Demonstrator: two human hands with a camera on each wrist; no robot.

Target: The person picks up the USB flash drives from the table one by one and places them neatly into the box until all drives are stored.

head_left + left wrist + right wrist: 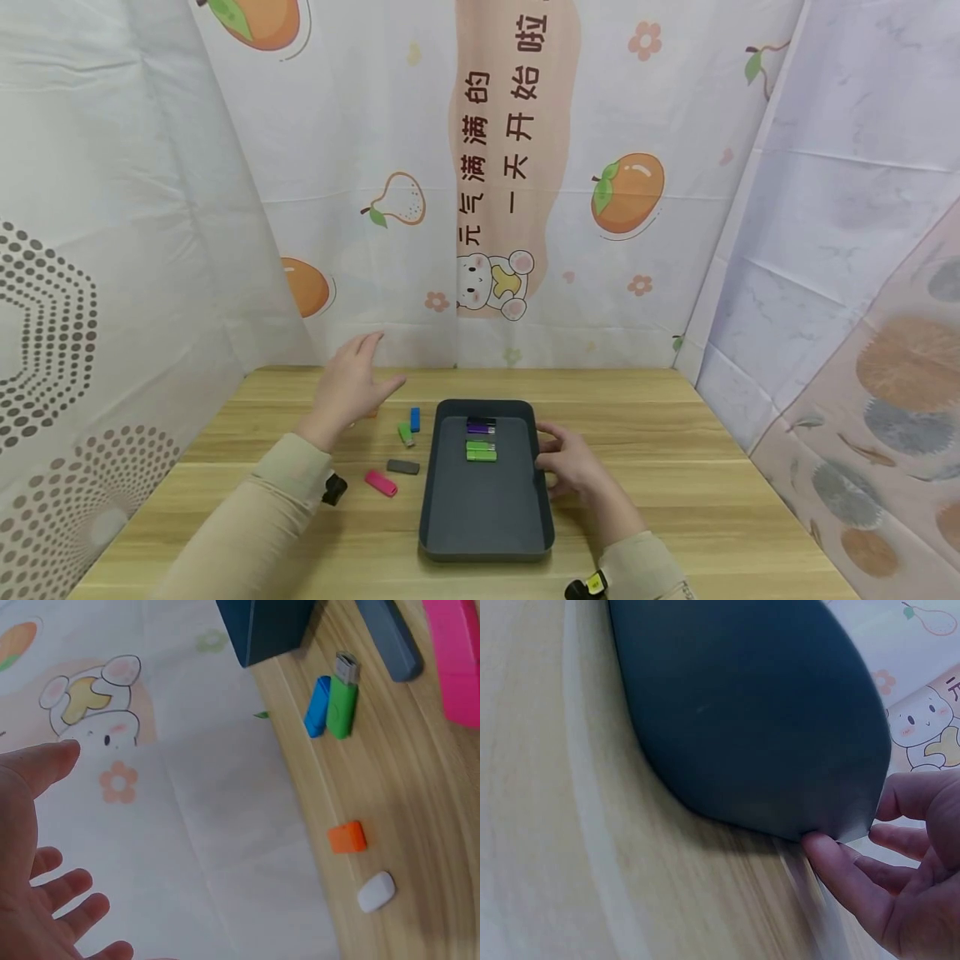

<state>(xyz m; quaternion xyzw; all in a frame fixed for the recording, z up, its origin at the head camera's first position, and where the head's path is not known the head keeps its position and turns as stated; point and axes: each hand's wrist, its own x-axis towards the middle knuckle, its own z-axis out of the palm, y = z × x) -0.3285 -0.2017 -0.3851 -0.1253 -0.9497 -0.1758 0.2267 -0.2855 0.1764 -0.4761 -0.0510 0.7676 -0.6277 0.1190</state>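
My left hand [348, 387] is raised over the far left of the table, fingers spread and holding nothing. In the left wrist view, an orange USB stick [347, 837] and a white one [376, 892] lie near that hand. My right hand [577, 462] grips the right side of a dark grey tray [487, 508], with the thumb low on its outer wall. Inside the tray, a black USB stick [482, 421], a purple one [480, 430] and green ones [481, 456] lie crosswise in its far half.
Left of the tray lie a blue USB stick [415, 419], a green one [406, 433], a grey one [403, 467] and a pink one [381, 483]. A printed curtain [405, 275] hangs behind the wooden table [660, 467], with more cloth at both sides.
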